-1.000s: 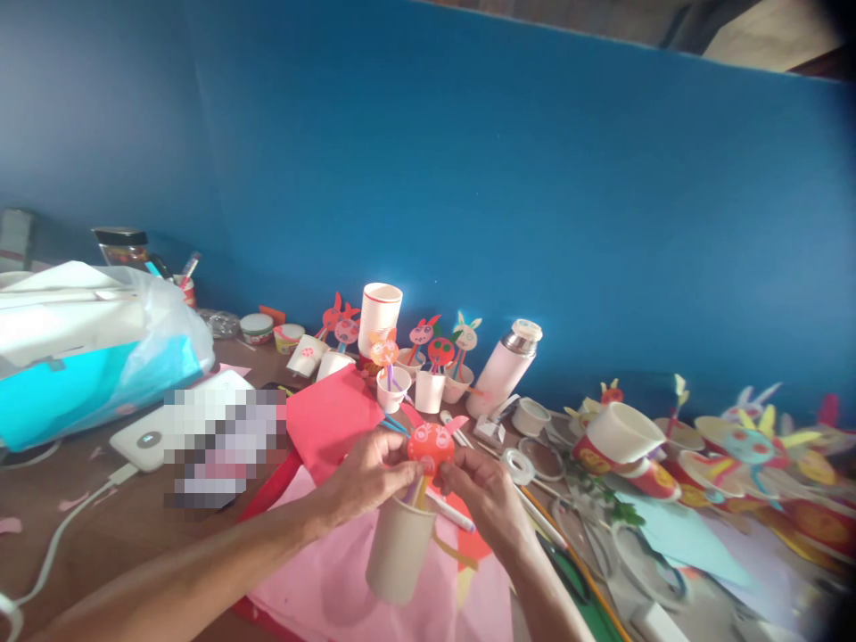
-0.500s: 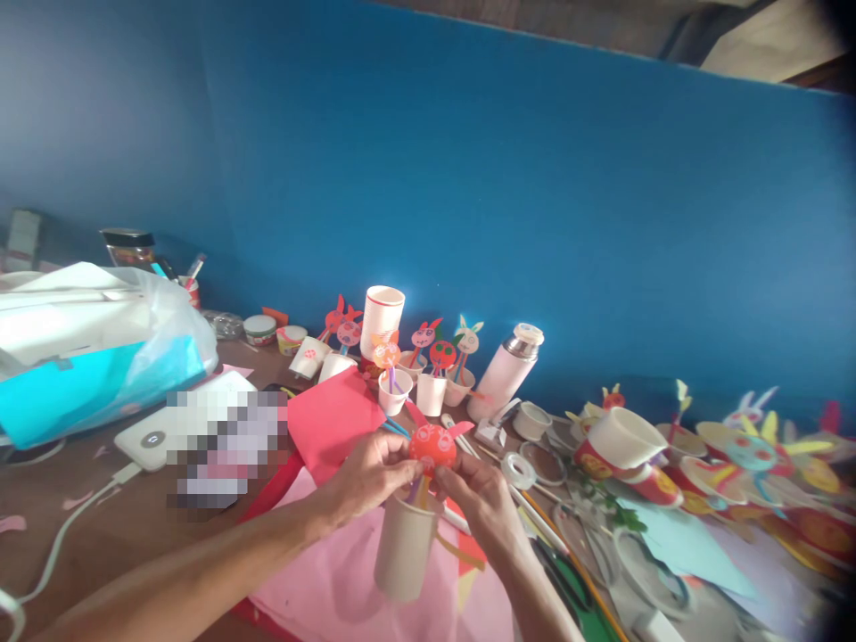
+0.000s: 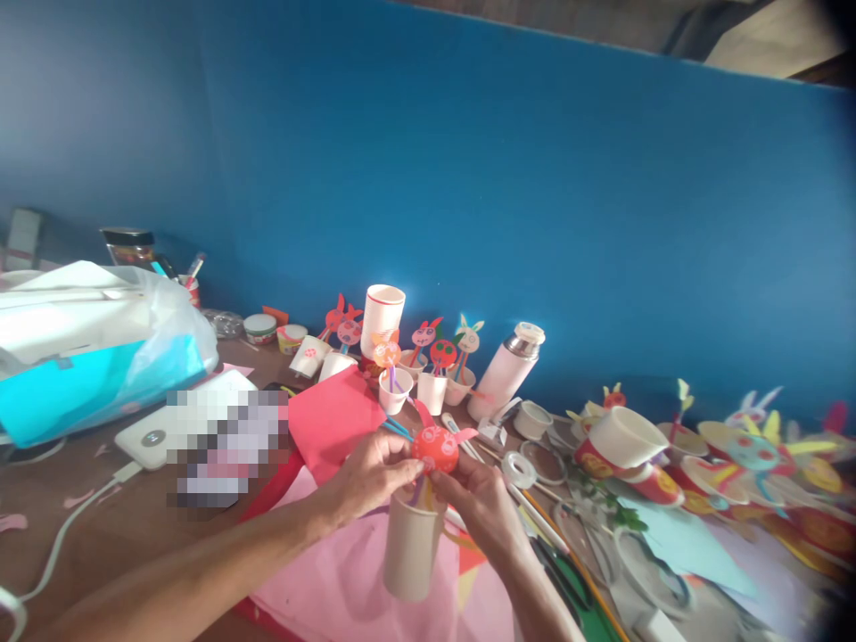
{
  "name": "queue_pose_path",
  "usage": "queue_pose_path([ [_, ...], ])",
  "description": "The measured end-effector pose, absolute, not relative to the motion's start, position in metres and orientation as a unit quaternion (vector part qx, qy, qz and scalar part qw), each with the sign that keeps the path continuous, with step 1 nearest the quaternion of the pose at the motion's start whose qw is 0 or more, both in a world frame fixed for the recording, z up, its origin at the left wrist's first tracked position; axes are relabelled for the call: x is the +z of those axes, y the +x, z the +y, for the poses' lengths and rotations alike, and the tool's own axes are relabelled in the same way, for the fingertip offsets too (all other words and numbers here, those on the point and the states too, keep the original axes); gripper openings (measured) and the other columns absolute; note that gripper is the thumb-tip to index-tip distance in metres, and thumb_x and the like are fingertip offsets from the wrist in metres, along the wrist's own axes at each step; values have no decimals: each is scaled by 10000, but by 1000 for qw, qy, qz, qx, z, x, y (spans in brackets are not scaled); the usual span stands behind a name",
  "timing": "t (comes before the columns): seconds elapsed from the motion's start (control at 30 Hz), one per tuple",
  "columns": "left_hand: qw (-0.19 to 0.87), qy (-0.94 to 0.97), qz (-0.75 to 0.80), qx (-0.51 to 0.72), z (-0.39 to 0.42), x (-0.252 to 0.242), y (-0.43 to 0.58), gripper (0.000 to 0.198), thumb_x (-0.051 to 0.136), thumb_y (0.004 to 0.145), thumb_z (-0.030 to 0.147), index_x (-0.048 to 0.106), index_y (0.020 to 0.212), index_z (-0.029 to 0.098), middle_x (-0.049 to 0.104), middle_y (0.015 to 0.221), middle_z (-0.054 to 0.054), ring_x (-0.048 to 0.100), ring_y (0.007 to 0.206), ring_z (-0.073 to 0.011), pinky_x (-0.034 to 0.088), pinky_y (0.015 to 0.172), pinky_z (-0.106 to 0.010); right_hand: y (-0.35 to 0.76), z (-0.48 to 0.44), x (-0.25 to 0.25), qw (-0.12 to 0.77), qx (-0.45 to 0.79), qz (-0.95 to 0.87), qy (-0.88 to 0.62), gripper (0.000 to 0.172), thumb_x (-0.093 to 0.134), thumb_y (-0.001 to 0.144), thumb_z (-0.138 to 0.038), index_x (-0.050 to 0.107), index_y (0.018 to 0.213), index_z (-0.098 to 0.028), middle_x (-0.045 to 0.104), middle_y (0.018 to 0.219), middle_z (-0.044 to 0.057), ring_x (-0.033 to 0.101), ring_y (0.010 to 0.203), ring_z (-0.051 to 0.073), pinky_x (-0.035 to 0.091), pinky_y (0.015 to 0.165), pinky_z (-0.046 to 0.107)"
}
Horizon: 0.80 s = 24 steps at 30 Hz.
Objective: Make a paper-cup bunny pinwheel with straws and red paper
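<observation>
Both hands meet over the pink paper sheet (image 3: 334, 580) near the table's front. My left hand (image 3: 367, 473) pinches the left edge of a red paper animal face (image 3: 434, 448) that stands on coloured straws. My right hand (image 3: 478, 499) grips the face from below and right. The straws run down into a white paper cup (image 3: 411, 548) that hangs tilted between my hands; which fingers bear it is hidden.
Behind stand several small cups with paper animal faces (image 3: 432, 374), a tall white cup (image 3: 381, 319) and a pink flask (image 3: 505, 370). A red sheet (image 3: 331, 419) and a power bank (image 3: 151, 439) lie left. Tape rolls (image 3: 518, 468) and paper crafts (image 3: 749, 455) crowd the right.
My hands have drawn slightly closer round the red face, and the cup beneath it has shifted a little to the right and stands more upright.
</observation>
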<state>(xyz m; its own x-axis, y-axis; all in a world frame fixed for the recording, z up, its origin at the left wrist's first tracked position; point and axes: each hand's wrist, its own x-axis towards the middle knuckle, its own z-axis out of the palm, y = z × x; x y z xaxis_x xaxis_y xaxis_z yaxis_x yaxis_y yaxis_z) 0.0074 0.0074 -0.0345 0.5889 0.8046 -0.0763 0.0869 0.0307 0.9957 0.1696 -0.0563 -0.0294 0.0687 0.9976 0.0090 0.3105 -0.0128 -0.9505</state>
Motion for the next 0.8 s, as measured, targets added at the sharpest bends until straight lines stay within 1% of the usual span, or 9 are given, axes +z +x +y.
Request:
queue_pose_path([
  [0.17,635,628,342,293,6,-36,9,305,618,736,398,600,670,101,573,605,-17,536,587,-132,385,558,-228,169,-57,-28,431,395,-558,-589,220,562,792,-336,666,798,-142,608,658,4,526,626,147,388,587,232],
  [0.4,658,605,347,286,4,-29,10,320,656,694,411,595,657,99,570,577,-11,521,552,-120,361,527,-220,170,-56,-35,445,393,-548,-588,223,561,786,-340,661,785,-141,588,636,-2,512,606,141,373,575,231],
  [0.6,669,593,335,298,5,-29,11,312,682,670,402,618,670,96,568,580,-3,509,559,-116,352,537,-221,172,-54,-40,434,374,-543,-614,226,553,783,-336,605,662,-153,567,593,-13,493,576,131,367,564,231],
  [0.8,672,592,329,300,4,-29,10,323,692,668,413,626,670,97,569,573,2,503,551,-109,354,532,-217,171,-54,-37,423,377,-547,-616,230,537,798,-337,601,677,-153,555,598,-18,477,571,122,354,558,229],
])
